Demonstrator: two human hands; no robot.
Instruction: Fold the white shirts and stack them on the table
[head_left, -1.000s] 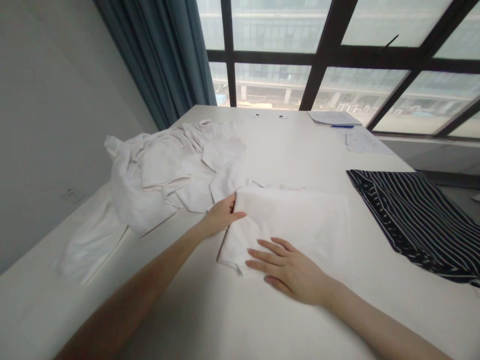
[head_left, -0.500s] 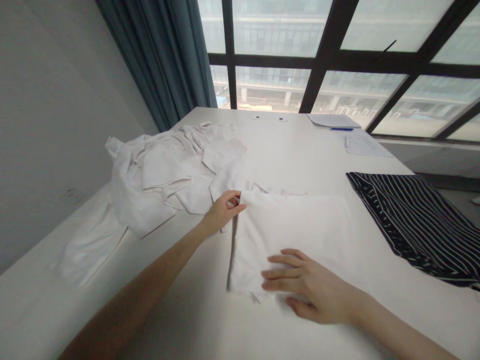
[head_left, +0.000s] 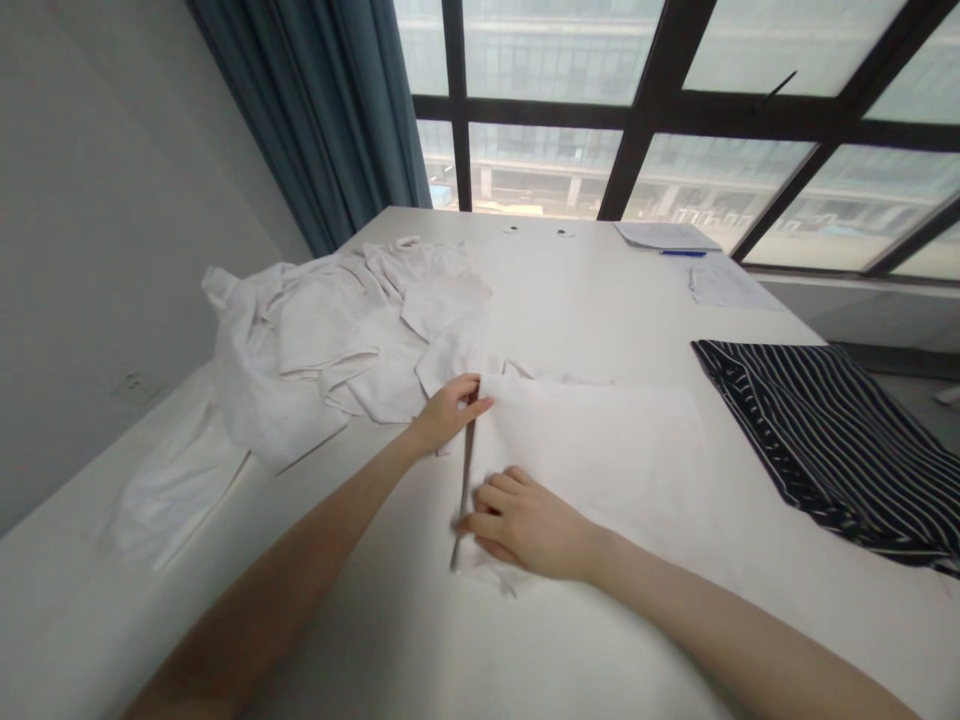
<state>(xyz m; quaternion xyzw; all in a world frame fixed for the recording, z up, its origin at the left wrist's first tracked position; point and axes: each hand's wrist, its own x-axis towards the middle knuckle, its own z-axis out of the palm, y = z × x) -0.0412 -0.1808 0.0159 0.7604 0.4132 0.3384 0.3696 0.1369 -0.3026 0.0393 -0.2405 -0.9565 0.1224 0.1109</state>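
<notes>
A folded piece of white cloth [head_left: 600,430] lies flat on the white table, its left edge slightly raised with a dark shadow line along it. My left hand [head_left: 444,412] pinches its far left corner between thumb and fingers. Lower down the same edge, my right hand [head_left: 529,520] rests on the cloth with its fingers curled around the edge, gripping it; the fingertips are a little blurred. Just beyond my left hand spreads a crumpled heap of white fabric [head_left: 330,330].
Black-and-white striped fabric [head_left: 832,440] lies on the right side of the table [head_left: 585,300]. Papers [head_left: 664,236] and a blue pen [head_left: 683,253] sit near the far right edge. A blue curtain [head_left: 322,110] and a window stand behind, with a wall on the left.
My right hand has moved left across the cloth to its left edge, and its spread fingers have curled in. My left hand keeps its pinch on the corner.
</notes>
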